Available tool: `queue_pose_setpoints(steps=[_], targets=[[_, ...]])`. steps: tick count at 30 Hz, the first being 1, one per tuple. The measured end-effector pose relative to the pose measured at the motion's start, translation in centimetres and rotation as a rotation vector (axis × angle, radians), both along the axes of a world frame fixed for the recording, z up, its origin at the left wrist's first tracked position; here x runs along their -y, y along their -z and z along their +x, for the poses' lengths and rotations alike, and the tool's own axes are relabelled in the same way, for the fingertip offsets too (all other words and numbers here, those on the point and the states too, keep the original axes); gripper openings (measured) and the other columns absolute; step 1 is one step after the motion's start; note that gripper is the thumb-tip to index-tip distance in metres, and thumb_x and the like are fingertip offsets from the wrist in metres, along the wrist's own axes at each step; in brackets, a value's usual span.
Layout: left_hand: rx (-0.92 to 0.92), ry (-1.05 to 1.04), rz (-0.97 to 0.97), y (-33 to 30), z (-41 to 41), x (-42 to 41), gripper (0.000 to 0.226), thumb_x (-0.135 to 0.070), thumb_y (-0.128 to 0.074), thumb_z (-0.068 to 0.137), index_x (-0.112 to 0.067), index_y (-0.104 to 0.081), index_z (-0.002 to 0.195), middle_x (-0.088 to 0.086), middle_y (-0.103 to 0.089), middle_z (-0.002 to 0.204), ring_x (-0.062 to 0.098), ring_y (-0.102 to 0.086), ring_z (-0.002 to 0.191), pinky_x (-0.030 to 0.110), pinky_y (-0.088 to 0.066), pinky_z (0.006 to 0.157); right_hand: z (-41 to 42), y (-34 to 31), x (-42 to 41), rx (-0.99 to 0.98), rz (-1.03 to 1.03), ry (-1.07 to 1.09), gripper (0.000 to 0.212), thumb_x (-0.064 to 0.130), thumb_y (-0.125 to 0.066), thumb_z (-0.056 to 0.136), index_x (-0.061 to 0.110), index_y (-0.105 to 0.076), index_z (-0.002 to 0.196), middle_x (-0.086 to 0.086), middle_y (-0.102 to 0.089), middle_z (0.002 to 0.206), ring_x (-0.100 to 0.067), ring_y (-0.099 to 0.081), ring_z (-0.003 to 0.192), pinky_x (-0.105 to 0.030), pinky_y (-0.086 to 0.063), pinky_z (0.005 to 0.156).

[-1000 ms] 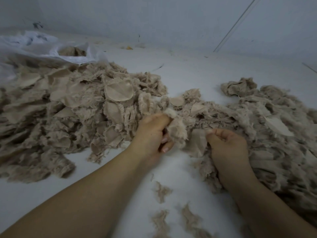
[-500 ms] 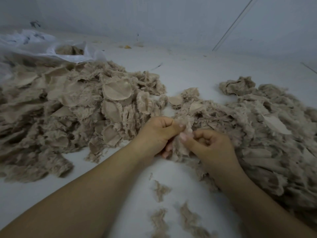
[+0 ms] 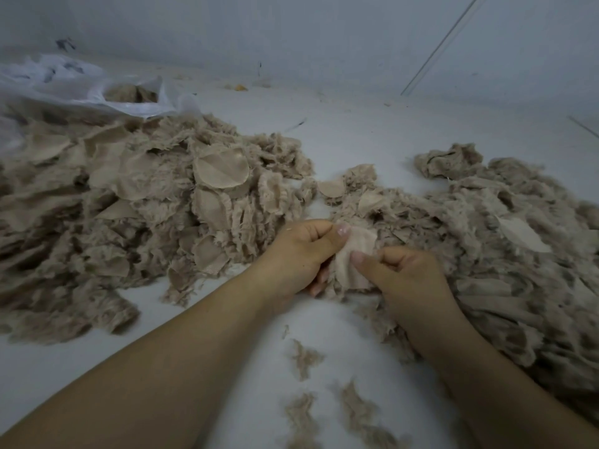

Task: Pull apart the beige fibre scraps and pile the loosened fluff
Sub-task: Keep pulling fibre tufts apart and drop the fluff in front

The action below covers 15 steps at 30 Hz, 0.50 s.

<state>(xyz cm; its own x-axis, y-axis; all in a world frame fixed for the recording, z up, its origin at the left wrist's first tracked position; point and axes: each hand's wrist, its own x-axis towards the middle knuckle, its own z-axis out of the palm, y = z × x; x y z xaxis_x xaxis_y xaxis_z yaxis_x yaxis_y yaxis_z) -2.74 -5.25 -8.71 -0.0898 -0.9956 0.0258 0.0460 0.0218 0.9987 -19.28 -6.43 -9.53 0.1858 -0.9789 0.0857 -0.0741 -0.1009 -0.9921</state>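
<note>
Left hand and right hand both pinching one beige scrap between thumbs and curled fingers, smooth woven backing up, frayed fuzz at its edge; close over white floor. Left of the hands, a shaggy scrap heap with round flat pieces, clear plastic bag behind; right, a fluffier heap; loose tufts nearer, between the forearms.

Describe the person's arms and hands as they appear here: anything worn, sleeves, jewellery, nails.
Both forearms are bare right to the bottom edge of the frame, with no sleeves in view. The left hand and right hand wear no gloves, rings, watch or bracelet. The thumbnails that show are short and look unpainted.
</note>
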Motion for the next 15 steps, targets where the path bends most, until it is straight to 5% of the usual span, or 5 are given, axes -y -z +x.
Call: queue_pose_setpoints(steps=[3, 5, 9, 12, 15], targets=[[0.113, 0.014, -0.042, -0.2, 0.3, 0.1, 0.049, -0.059, -0.064, 0.078, -0.012, -0.056, 0.066, 0.002, -0.05, 0.05, 0.015, -0.038, 0.035, 0.016, -0.03, 0.037, -0.2, 0.0, 0.0, 0.054, 0.018, 0.026, 0.047, 0.024, -0.074, 0.088, -0.006, -0.05, 0.06, -0.01, -0.045, 0.059, -0.019, -0.038, 0.056, -0.029, -0.036, 0.054], [0.293, 0.087, -0.047, -0.3, 0.8, 0.3, 0.05, -0.048, -0.078, 0.075, -0.001, -0.062, 0.071, 0.003, -0.053, 0.05, 0.013, -0.038, 0.039, 0.017, -0.027, 0.041, -0.2, 0.0, 0.0, 0.088, 0.019, 0.056, 0.044, 0.024, -0.074, 0.088, 0.003, -0.052, 0.056, -0.006, -0.042, 0.054, -0.016, -0.036, 0.052, -0.025, -0.034, 0.05], [0.343, 0.264, 0.052, -0.7, 2.3, 0.3, 0.029, -0.025, -0.08, 0.076, -0.004, -0.063, 0.066, 0.005, -0.054, 0.043, 0.011, -0.036, 0.031, 0.015, -0.028, 0.038, -0.1, 0.3, 0.1, 0.147, 0.028, 0.078, 0.048, 0.025, -0.073, 0.088, -0.017, -0.055, 0.074, -0.019, -0.049, 0.062, -0.023, -0.042, 0.062, -0.04, -0.04, 0.06], [0.312, 0.485, 0.101, -1.2, 3.5, 0.1, 0.016, -0.021, -0.08, 0.077, -0.008, -0.071, 0.072, 0.006, -0.054, 0.043, 0.009, -0.036, 0.028, 0.012, -0.027, 0.035, -0.5, 0.4, 0.3, 0.161, 0.035, 0.144, 0.039, 0.025, -0.071, 0.09, -0.008, -0.064, 0.072, -0.027, -0.053, 0.055, -0.021, -0.047, 0.053, -0.041, -0.044, 0.055], [0.421, 0.768, 0.13, -2.0, 4.0, -0.2, 0.018, -0.026, -0.078, 0.077, -0.009, -0.075, 0.082, 0.009, -0.062, 0.052, 0.007, -0.038, 0.03, 0.014, -0.028, 0.036, -0.5, 0.4, 0.4, 0.131, 0.03, 0.13, 0.026, 0.025, -0.075, 0.087, 0.003, -0.074, 0.074, -0.034, -0.065, 0.073, -0.025, -0.056, 0.06, -0.043, -0.052, 0.059]])
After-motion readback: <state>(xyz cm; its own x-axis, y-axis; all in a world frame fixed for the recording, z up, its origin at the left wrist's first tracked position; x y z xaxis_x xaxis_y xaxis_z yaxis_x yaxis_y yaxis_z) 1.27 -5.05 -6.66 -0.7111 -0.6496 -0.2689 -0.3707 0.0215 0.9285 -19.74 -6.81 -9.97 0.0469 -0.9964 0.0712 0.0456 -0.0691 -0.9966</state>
